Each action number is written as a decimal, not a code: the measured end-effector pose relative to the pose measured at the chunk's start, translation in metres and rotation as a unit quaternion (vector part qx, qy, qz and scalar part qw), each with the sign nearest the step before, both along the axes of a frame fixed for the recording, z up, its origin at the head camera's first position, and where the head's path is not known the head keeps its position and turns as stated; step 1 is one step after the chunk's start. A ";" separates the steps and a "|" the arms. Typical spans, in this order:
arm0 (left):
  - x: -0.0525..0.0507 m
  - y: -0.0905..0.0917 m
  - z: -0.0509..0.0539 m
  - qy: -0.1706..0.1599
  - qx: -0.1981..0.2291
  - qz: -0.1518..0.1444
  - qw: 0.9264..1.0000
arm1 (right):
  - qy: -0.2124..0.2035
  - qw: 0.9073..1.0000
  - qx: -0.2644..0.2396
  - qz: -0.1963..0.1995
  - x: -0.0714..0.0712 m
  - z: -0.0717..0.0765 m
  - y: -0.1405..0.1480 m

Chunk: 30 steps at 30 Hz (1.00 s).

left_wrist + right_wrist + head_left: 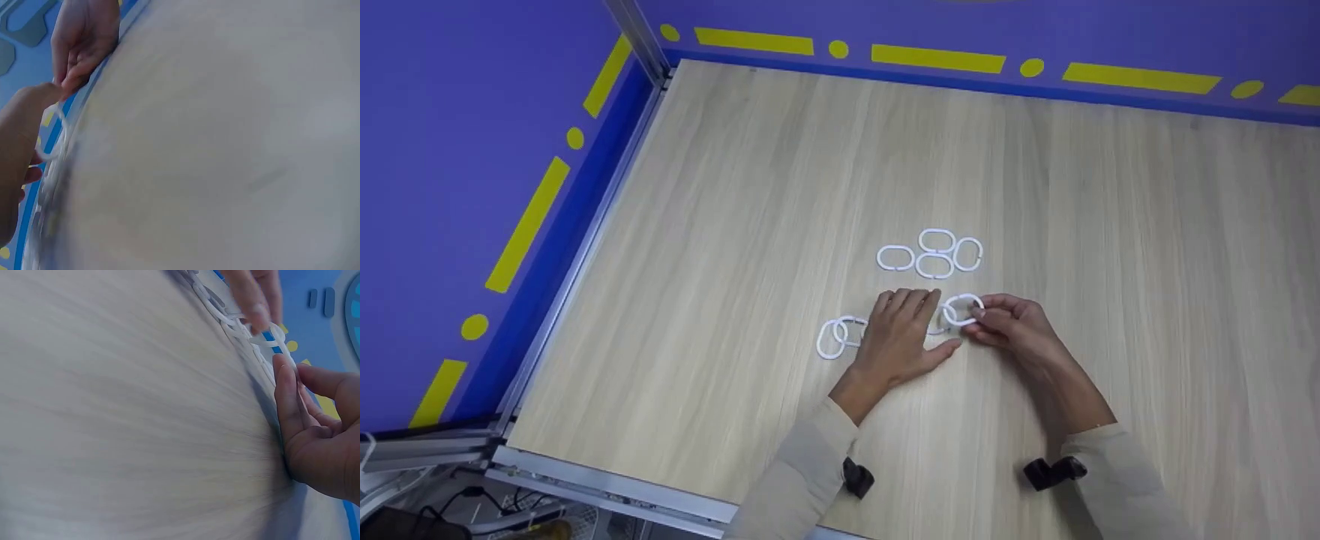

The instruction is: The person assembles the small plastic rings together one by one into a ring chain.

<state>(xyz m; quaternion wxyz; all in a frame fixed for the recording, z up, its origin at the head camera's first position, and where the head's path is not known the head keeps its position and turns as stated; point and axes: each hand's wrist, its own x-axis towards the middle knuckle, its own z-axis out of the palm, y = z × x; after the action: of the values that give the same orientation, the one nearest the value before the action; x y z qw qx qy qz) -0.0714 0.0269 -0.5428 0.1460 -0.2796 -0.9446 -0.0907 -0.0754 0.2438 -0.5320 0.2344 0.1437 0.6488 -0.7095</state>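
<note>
Nearer me than the four loose rings (936,253), my right hand (1016,328) pinches a white ring (964,296) hooked through another ring (936,331); my left hand (896,341), fingers outstretched, partly covers the linked rings (819,342).

The left arm (799,472) and the right arm (1129,484) come from below in the head view, both in light sleeves which leave the wrists bare. The left hand (894,330) shows its back, with fingers directed forward and the thumb spread toward the right hand (1014,324). This one turns inward, its thumb and fingers making a pinch.
</note>
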 end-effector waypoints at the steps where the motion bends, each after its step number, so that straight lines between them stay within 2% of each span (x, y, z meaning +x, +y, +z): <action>1: 0.000 0.005 0.000 0.002 0.020 -0.002 1.000 | 0.002 1.000 0.002 0.002 0.000 0.000 0.000; 3: 0.000 0.014 -0.001 0.002 0.052 -0.005 0.999 | 0.005 1.000 0.005 0.003 0.000 -0.001 0.000; 6: 0.000 0.021 -0.007 -0.026 0.077 -0.007 0.997 | 0.008 1.000 0.010 0.008 -0.001 -0.002 -0.001; 9: -0.001 0.022 -0.014 -0.062 0.077 -0.007 0.995 | 0.007 1.000 0.019 0.015 -0.002 -0.002 -0.001; 11: -0.002 0.021 -0.017 -0.072 0.073 -0.009 0.995 | 0.004 1.000 0.024 0.017 -0.002 0.000 0.000; 20: -0.005 0.014 -0.021 -0.029 0.049 -0.040 0.998 | -0.007 1.000 0.008 0.019 0.000 0.003 0.005; 27: -0.007 0.008 -0.020 -0.062 0.044 -0.055 0.996 | -0.001 0.999 -0.007 0.037 0.001 0.001 0.007; 30: -0.007 0.008 -0.019 -0.071 0.040 -0.058 0.995 | 0.004 0.998 0.000 0.068 0.000 0.002 0.012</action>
<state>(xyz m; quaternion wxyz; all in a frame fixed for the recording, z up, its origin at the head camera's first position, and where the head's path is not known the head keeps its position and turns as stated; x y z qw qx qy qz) -0.0789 0.0345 -0.5619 0.0837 -0.3203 -0.9305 -0.1566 -0.0755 0.2554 -0.5301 0.2793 0.0963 0.6582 -0.6925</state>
